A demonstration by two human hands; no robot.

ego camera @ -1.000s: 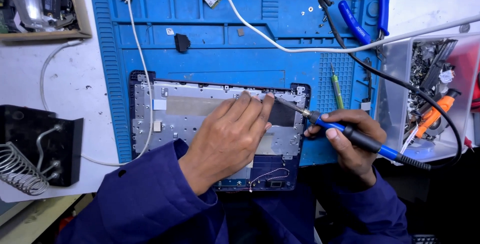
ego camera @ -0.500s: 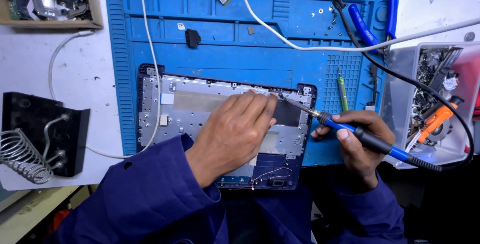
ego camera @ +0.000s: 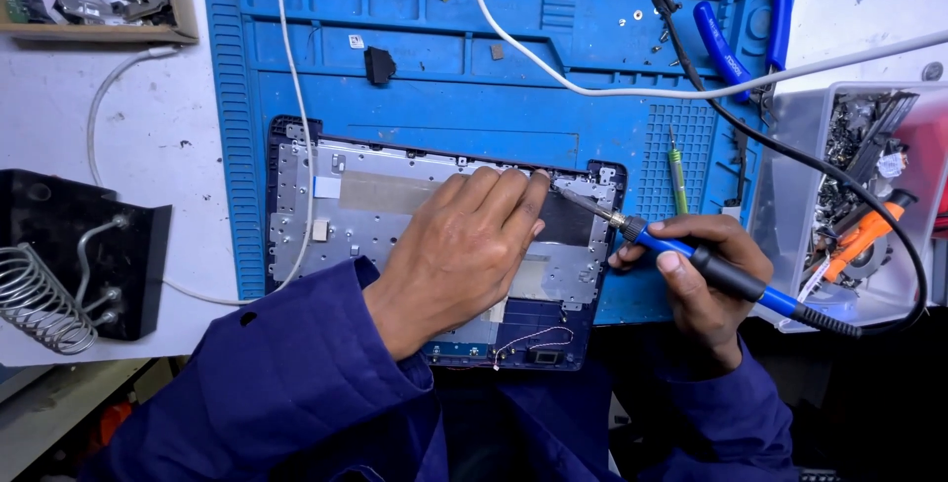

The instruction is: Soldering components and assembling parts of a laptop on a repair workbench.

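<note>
An opened laptop case (ego camera: 395,215) with a bare silver metal plate lies on a blue work mat (ego camera: 444,77). My left hand (ego camera: 464,245) rests flat on the plate, fingertips near its upper right corner. My right hand (ego camera: 706,280) grips a blue and black soldering iron (ego camera: 691,255) like a pen. Its metal tip reaches left to the plate's upper right area, just beside my left fingertips. The iron's black cable runs off to the right and loops up across the mat.
A black soldering stand (ego camera: 69,255) with a coil sits at the left. A clear bin (ego camera: 849,196) of parts stands at the right. Blue-handled pliers (ego camera: 736,33), a green tool (ego camera: 677,171), small screws, a white cable (ego camera: 296,97) and a small black part (ego camera: 378,64) lie on the mat.
The view has shifted slightly. Both hands keep their places on the laptop case, and the iron's tip stays at the upper right of the plate.
</note>
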